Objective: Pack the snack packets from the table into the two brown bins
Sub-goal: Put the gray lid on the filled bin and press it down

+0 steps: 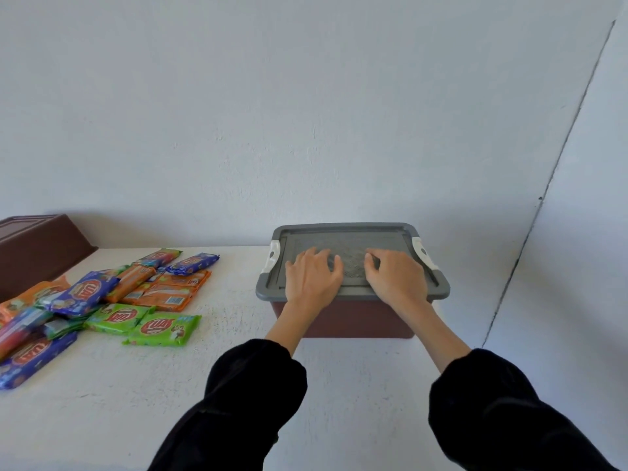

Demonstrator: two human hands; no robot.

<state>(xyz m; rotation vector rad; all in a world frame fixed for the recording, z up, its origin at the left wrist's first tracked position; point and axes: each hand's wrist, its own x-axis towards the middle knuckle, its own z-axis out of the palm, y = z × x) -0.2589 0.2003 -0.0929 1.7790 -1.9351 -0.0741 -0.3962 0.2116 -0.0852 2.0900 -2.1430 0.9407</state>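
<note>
The left hand (312, 277) and the right hand (396, 277) lie side by side, palms down, on a grey lid (350, 232). The fingers of both are spread and loosely bent, with the tips on the ribbed middle panel. Neither hand grasps anything. The lid sits on a brown bin (356, 321), whose front wall shows between the two wrists. White latches (274, 254) stand at the lid's two ends, one just outside each hand. Black sleeves (258, 385) cover both forearms up to the wrists.

Well to the left of the left hand, the packets (119, 294) lie in a loose, overlapping heap on the white table (204, 385). They are green, orange and blue, and the nearest green ones lie closest to the left arm. Beyond the heap, farthest from the hands, a second bin (37, 246) stands against the pale wall (306, 113), cut off by the frame's left edge.
</note>
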